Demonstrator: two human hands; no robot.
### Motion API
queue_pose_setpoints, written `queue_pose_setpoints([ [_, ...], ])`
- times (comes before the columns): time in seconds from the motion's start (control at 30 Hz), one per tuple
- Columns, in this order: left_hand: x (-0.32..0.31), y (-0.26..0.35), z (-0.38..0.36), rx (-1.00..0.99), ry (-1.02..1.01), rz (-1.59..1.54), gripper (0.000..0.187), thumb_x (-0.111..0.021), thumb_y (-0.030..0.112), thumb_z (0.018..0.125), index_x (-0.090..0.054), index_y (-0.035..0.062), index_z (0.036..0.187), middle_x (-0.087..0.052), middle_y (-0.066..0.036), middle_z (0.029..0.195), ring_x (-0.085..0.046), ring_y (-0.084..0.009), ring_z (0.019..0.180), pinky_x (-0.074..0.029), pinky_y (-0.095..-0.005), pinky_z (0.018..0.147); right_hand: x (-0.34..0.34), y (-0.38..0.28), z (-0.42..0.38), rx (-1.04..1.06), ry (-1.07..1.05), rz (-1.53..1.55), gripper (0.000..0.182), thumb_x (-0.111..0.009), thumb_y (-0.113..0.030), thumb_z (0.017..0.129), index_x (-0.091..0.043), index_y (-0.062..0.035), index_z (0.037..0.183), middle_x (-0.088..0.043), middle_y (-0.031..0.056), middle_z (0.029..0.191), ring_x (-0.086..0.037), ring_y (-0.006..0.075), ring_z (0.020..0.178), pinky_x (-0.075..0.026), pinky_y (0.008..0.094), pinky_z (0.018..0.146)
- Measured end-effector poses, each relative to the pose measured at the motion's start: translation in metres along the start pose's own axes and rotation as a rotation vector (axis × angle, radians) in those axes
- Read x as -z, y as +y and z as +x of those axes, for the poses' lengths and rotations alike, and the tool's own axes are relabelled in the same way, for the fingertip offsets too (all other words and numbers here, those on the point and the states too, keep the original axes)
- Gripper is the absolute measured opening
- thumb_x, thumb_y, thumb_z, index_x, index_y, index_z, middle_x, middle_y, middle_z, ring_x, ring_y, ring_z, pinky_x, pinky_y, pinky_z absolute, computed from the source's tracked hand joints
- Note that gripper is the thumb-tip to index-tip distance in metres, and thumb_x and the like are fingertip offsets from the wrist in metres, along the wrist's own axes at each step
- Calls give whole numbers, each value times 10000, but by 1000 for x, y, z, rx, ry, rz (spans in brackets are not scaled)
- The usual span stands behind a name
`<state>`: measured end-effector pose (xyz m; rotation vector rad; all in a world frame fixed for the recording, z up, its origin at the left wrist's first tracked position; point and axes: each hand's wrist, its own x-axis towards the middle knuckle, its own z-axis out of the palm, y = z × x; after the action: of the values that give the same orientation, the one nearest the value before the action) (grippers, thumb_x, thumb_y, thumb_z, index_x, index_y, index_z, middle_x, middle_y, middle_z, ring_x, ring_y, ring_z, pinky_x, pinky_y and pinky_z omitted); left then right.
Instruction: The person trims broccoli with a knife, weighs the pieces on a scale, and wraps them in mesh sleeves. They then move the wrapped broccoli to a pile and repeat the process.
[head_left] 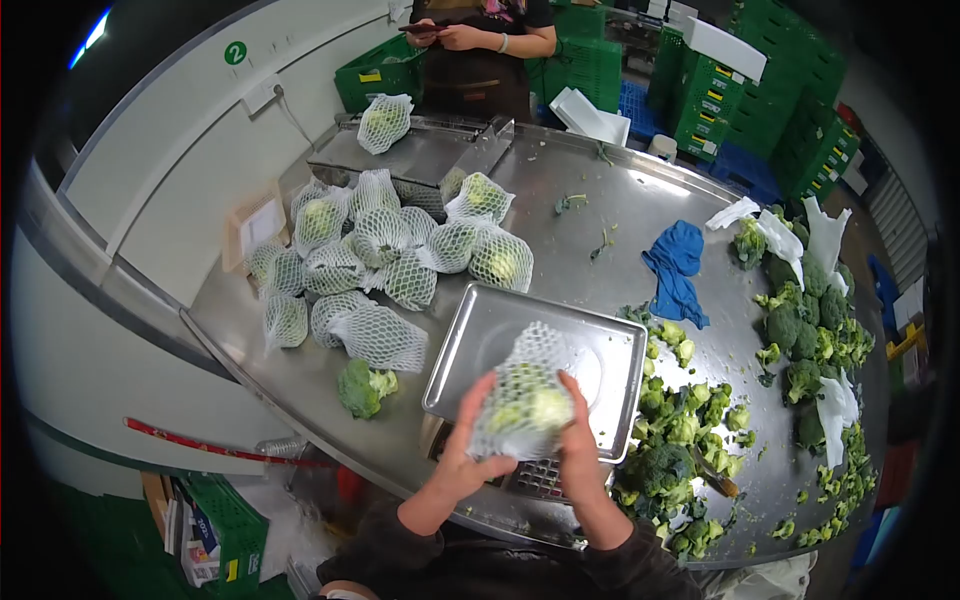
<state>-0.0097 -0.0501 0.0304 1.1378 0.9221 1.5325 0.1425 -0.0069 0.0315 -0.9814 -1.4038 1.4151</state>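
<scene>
Between my two hands is a broccoli head in a white foam net (522,405), pale green showing through the mesh. My left hand (462,455) is wrapped round its left side, and my right hand (580,445) grips its right side. It is held above the steel tray of a weighing scale (468,340), whose keypad (540,478) shows partly beneath my hands. Left of the tray lie several netted broccoli heads (380,238) in a pile. A bare broccoli piece (362,388) rests near the table's front edge.
Loose broccoli florets (690,410) cover the table to the right, a knife (716,474) among them. Whole broccoli heads (788,330) lie farther right, near a blue cloth (677,265). Across the steel table (560,260) stands another person (475,70) holding a phone. Green crates (705,105) are stacked behind.
</scene>
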Motion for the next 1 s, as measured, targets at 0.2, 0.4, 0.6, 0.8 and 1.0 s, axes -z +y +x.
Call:
queue_pose_setpoints([
  [0.2, 83, 19, 38, 154, 403, -557, 693, -549, 264, 752, -311, 40, 1364, -413, -138, 1357, -411, -310, 1244, -328, -455, 1053, -33, -31, 17, 142, -67, 152, 629, -557, -212, 853, -283, -10, 1381, -331, 171, 1370, -297, 282, 1311, -305, 412, 1047],
  [0.4, 241, 62, 139, -120, 617, -272, 530, -548, 236, 858, -371, 20, 1308, -483, -151, 1276, -490, -299, 1156, -408, -488, 959, -6, 4, 4, -188, -24, 264, 373, -535, -62, 889, -457, 16, 1245, -529, 124, 1195, -550, 217, 1082, -429, 321, 940],
  [0.6, 390, 54, 238, 120, 821, 327, 597, -644, 340, 784, -437, 99, 1289, -529, -169, 1214, -581, -269, 1032, -540, -442, 720, -10, 28, -38, -400, 56, 276, 282, -550, -143, 913, -538, 28, 1136, -632, 95, 1033, -606, 117, 913, -490, 255, 792],
  [0.8, 470, 21, 273, 240, 688, 1277, 645, -648, 387, 775, -475, 36, 1288, -476, -192, 1304, -449, -298, 1207, -324, -351, 1003, 46, 6, -59, 45, 340, -671, 312, -620, -109, 814, -558, -27, 1108, -604, 143, 1000, -581, 277, 925, -468, 353, 834],
  [1.0, 281, 49, 202, -173, 453, 1288, 498, -621, 231, 833, -490, -18, 1244, -521, -160, 1259, -479, -263, 1173, -352, -345, 983, 134, 29, -90, -244, 547, -1287, 821, -784, -292, 618, -378, -76, 1298, -371, 240, 1294, -397, 410, 1175, -344, 494, 946],
])
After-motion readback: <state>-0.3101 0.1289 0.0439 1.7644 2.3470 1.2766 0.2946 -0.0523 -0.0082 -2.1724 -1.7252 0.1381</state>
